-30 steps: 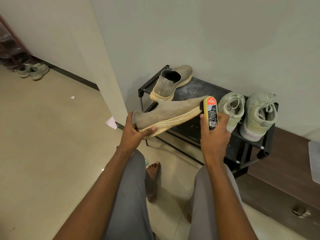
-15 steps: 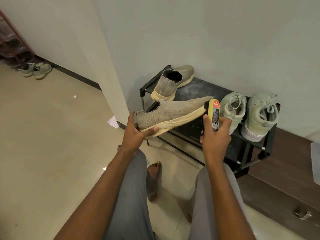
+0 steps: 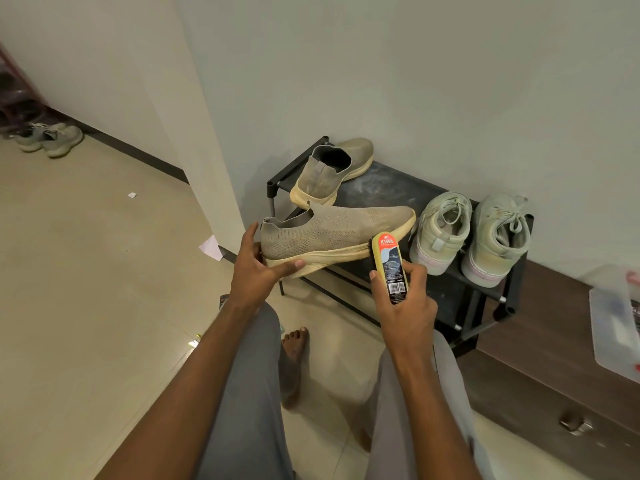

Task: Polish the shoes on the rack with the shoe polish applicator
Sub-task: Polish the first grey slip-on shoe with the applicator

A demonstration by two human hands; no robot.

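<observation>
The left hand [image 3: 258,271] holds a tan knit slip-on [image 3: 332,233] by its heel, above the black shoe rack [image 3: 391,192]. The right hand [image 3: 405,306] grips the shoe polish applicator [image 3: 389,266], its dark sponge against the slip-on's sole edge. The rack stands against a pale wall [image 3: 433,81] on a cream tiled floor [image 3: 86,271].

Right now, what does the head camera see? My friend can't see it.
A left hand holds a tan shoe while the right hand presses a polish applicator against its sole. Three more shoes sit on a black rack.
</observation>
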